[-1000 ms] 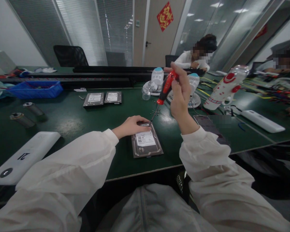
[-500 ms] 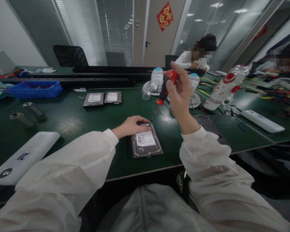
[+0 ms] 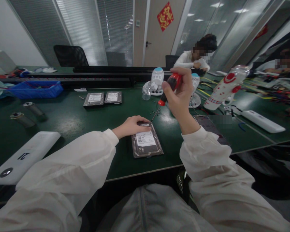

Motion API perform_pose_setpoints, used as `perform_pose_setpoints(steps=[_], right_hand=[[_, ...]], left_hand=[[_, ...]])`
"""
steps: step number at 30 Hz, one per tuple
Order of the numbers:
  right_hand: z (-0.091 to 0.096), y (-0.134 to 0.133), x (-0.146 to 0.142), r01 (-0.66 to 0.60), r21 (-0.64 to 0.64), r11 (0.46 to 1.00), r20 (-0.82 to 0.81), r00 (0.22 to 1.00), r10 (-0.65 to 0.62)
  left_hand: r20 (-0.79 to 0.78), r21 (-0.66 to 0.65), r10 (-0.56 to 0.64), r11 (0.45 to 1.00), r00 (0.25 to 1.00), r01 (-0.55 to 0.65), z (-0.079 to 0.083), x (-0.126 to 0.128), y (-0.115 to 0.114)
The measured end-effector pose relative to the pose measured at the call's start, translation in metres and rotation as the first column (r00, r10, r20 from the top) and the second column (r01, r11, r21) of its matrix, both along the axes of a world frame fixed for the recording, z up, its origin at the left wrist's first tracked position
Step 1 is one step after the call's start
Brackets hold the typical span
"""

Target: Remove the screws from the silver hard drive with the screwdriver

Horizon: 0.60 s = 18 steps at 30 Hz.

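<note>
A hard drive (image 3: 147,145) with a white label lies label side up near the table's front edge. My left hand (image 3: 132,126) grips its far end, thumb across the top and fingers along the far edge. In my right hand (image 3: 181,95) is a red and black screwdriver (image 3: 162,99), fingers wrapped round the handle. It slants down to the left, its tip at the drive's far right corner. Just beyond the drive several small screws (image 3: 157,112) are scattered on the table.
Two more hard drives (image 3: 93,99) lie farther back on the green table (image 3: 70,112). Around them are a blue tray (image 3: 38,90), metal cylinders (image 3: 23,119), white power banks (image 3: 26,156), small white fans (image 3: 157,79) and a patterned bottle (image 3: 226,88). A co-worker (image 3: 195,59) sits across the table.
My right hand has turned the screwdriver handle slightly and its fingers have shifted round it. The tip stays at the drive's corner. My left hand and the drive have not moved.
</note>
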State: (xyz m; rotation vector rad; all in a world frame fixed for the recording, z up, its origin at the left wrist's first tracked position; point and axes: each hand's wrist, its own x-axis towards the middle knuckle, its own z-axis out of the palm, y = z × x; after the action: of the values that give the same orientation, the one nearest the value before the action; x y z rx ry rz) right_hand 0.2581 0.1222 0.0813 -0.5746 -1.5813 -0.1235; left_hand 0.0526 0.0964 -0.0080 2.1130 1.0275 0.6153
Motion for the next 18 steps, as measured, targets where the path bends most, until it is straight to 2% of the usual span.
perform_pose_setpoints(steps=[3,8,14,16,18], right_hand=[[0.001,-0.0015,0.0002,0.022,0.029,0.999,0.018,1.0,-0.022],[0.0,0.0029,0.0025,-0.17,-0.04,0.985,0.074,0.982,0.172],[-0.0004,0.0044,0.0036,0.002,0.025,1.0,0.022,1.0,-0.002],[-0.0001,0.0034,0.0041,-0.037,0.017,0.999,0.04,0.999,0.036],[0.0,0.0025,0.0042,-0.128,-0.003,0.992,0.067,0.99,0.128]], left_hand=[[-0.002,0.0,0.005,1.0,1.0,-0.005,-0.0001,0.0005,-0.0003],[-0.005,0.012,0.012,1.0,1.0,-0.012,-0.0008,0.0013,-0.0004],[-0.012,0.017,0.006,1.0,1.0,-0.006,0.0026,0.0014,-0.002],[-0.016,0.018,0.006,1.0,1.0,-0.005,0.0036,0.0012,-0.0025],[-0.017,0.018,0.004,1.0,1.0,-0.004,0.0038,0.0009,-0.0026]])
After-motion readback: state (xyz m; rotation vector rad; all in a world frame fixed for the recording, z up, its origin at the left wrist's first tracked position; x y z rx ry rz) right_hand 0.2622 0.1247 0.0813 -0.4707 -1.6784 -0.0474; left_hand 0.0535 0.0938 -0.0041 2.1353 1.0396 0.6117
